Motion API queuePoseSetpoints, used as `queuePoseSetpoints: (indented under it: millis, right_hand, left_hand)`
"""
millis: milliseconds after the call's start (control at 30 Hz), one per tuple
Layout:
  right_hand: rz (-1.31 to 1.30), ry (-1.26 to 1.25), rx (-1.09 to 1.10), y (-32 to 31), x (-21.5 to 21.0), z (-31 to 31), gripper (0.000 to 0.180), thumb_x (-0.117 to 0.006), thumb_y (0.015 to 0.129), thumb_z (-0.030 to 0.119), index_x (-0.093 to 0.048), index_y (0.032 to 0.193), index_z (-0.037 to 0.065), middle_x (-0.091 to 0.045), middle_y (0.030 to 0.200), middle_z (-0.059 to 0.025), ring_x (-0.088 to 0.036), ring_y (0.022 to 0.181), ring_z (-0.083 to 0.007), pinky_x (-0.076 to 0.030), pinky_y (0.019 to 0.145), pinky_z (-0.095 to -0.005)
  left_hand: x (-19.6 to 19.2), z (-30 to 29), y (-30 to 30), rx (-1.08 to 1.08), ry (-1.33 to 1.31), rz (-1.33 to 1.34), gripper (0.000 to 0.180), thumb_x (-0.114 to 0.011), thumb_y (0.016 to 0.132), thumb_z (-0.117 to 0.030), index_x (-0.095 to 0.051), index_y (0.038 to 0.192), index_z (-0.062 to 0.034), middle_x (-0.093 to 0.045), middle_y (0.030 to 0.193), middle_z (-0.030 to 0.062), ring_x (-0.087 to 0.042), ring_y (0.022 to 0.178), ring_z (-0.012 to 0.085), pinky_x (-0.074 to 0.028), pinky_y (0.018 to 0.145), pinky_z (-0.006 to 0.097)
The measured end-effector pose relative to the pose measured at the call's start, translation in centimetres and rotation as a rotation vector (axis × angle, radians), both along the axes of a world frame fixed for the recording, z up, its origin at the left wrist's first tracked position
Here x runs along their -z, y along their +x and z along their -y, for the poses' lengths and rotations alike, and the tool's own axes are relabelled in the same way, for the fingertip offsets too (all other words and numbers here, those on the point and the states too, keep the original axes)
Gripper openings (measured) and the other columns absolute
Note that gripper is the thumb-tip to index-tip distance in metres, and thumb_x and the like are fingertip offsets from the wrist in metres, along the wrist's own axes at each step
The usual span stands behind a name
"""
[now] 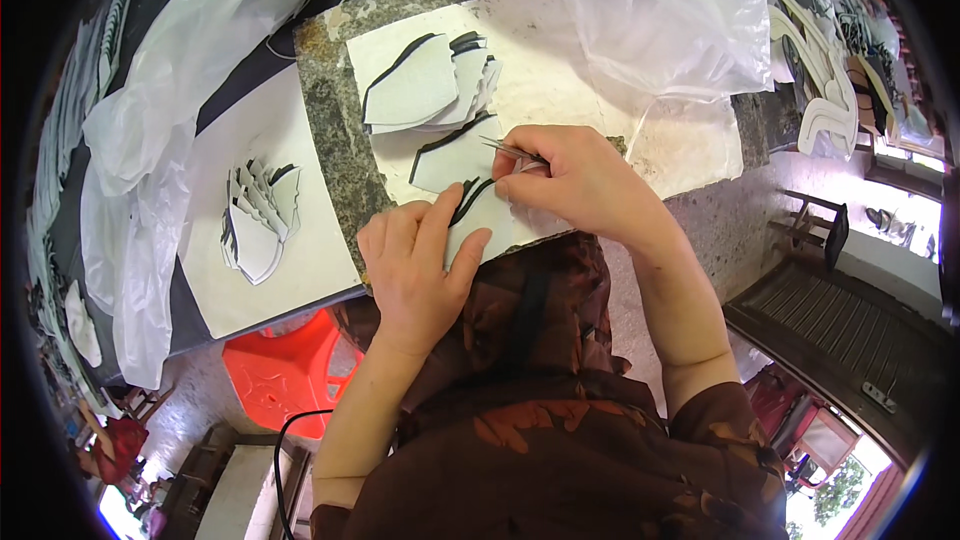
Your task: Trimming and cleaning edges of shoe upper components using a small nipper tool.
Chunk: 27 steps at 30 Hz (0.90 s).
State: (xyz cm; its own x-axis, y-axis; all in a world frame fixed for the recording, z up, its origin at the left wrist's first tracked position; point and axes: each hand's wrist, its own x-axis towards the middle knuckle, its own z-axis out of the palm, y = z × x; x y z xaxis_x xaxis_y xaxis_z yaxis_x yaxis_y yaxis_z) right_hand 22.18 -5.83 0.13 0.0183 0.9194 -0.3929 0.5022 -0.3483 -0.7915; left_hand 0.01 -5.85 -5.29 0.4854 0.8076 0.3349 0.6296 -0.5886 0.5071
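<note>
My left hand (415,265) lies with fingers flat and thumb apart, pressing on a white cut piece (480,225) with a black folded edge at the front of the board. My right hand (575,180) is closed around a small pointed two-armed metal tool (515,150), scissors or tweezers; I cannot tell which. Its tips point left, away from the piece. Thumb and fingertips of that hand touch the piece's black edge. Just beyond, another white piece with a black edge (445,155) lies flat. Behind it rests a fanned stack of similar pieces (415,85).
A second bunch of pieces (265,215) sits on a white sheet (205,285) to the left. Clear plastic bags (150,130) drape over the left side and a plastic sheet (670,20) the back right. A stone slab (335,110) lies under the work. A red stool (270,365) stands below.
</note>
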Motion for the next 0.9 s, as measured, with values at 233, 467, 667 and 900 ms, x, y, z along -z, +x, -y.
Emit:
queuePoseSetpoints:
  millis: [233,467,667,900]
  right_hand:
    - [-0.264,0.053,-0.042,0.6,-0.3,0.6,0.013,-0.073,0.091,0.010,-0.069,0.098,0.001,-0.065,0.085,-0.0009,-0.057,0.080,-0.0063,-0.049,0.073,-0.0251]
    - [-0.323,0.132,-0.052,0.1,0.8,1.1,0.010,-0.070,0.095,0.008,-0.068,0.100,0.000,-0.066,0.092,-0.0017,-0.058,0.087,-0.0081,-0.050,0.080,-0.0257]
    - [-0.369,0.094,-0.160,0.2,-0.5,1.5,0.011,-0.071,0.094,0.010,-0.067,0.097,0.000,-0.066,0.091,-0.0005,-0.058,0.086,-0.0076,-0.050,0.079,-0.0258]
    - [-0.571,-0.104,-0.130,1.5,-2.6,2.1,0.013,-0.074,0.092,0.015,-0.070,0.099,0.004,-0.065,0.085,0.0034,-0.054,0.077,-0.0047,-0.046,0.072,-0.0240]
  left_hand:
    - [-2.5,-1.4,-0.2,-0.043,-0.461,0.291,0.036,-0.074,0.094,-0.024,-0.071,0.127,-0.0086,-0.061,0.098,0.0063,-0.056,0.089,0.0215,-0.043,0.084,0.035]
    - [-4.3,-4.1,-0.3,-0.050,-1.073,0.444,0.024,-0.071,0.101,-0.024,-0.074,0.104,-0.0005,-0.061,0.077,-0.0048,-0.049,0.070,0.0041,-0.043,0.066,0.023]
    - [-3.6,-4.5,0.4,-0.046,-0.821,0.229,0.022,-0.070,0.098,-0.021,-0.071,0.095,0.0009,-0.064,0.078,0.0064,-0.058,0.072,0.0178,-0.046,0.068,0.032]
    - [-3.3,-5.4,0.2,0.040,-0.608,0.035,0.021,-0.071,0.096,-0.019,-0.069,0.094,0.0023,-0.064,0.082,0.0117,-0.060,0.074,0.0237,-0.048,0.071,0.034]
